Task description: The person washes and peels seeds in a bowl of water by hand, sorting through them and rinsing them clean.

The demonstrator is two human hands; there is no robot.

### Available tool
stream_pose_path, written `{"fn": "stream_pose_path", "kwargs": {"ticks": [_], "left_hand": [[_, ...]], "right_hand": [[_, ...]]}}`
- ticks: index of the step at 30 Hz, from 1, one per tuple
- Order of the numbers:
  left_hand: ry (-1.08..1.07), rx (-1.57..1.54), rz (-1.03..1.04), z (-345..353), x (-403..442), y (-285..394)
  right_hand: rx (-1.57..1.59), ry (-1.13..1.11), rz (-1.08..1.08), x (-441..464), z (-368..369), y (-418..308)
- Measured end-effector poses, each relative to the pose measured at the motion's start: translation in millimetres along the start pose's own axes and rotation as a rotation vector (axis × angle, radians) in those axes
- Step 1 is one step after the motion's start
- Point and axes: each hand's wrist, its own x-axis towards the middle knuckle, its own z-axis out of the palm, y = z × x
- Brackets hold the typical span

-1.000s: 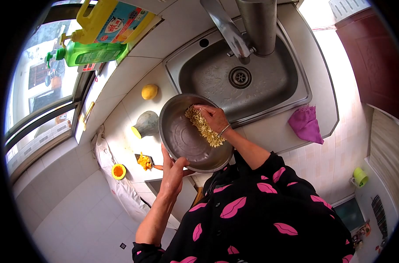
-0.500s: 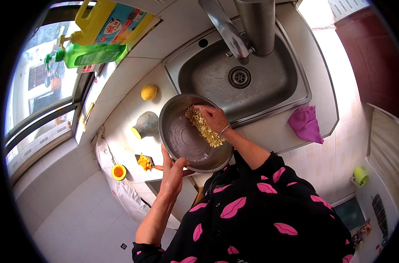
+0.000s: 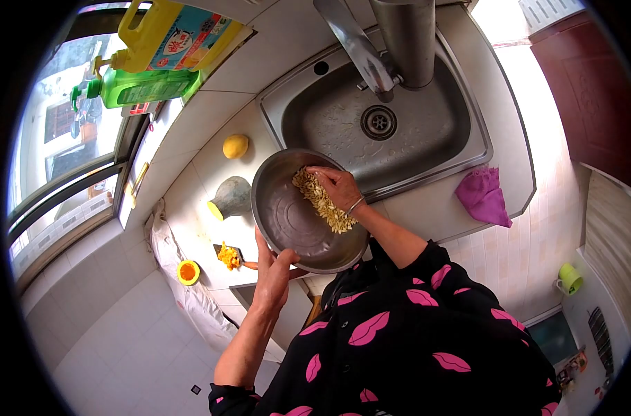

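A steel bowl (image 3: 287, 208) is held tilted over the counter's front edge, beside the sink. My left hand (image 3: 272, 269) grips its near-left rim, thumb on the inside and fingers outside. Inside the bowl lies a band of pale pumpkin seeds (image 3: 320, 201) along the right side. My right hand (image 3: 337, 186), with a bracelet at the wrist, reaches in over the rim and presses on the seeds with its fingers together. The fingertips are partly hidden among them. The rest of the bowl's inside shows bare, wet-looking metal.
Behind the bowl is a steel sink (image 3: 426, 132) with a faucet (image 3: 378, 73). On the counter are a yellow lemon-like fruit (image 3: 235, 146), a cut squash piece (image 3: 232, 196), orange pulp (image 3: 228, 256) and a hollow orange piece (image 3: 188, 272). A purple cloth (image 3: 483, 197) lies right; soap bottles (image 3: 149, 87) stand by the window.
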Motion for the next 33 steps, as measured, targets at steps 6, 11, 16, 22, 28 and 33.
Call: {"fn": "stream_pose_path", "kwargs": {"ticks": [6, 11, 16, 22, 28, 33], "left_hand": [[0.029, 0.005, -0.013, 2, -1, 1], [0.04, 0.01, -0.003, 2, -1, 1], [0.004, -0.056, 0.019, -1, 1, -6], [-0.105, -0.161, 0.03, -19, 24, -39], [-0.145, -0.35, 0.026, -39, 39, -72], [-0.186, -0.545, 0.078, -64, 36, -102]], "right_hand": [[0.02, 0.082, -0.12, 0, 4, 4], [0.002, 0.037, -0.037, -1, 1, -2], [-0.007, 0.055, -0.064, -3, -1, -3], [-0.211, 0.021, -0.176, -4, -9, 5], [-0.514, -0.283, -0.413, -32, 1, -24], [-0.674, -0.637, -0.452, -69, 22, -67]]}}
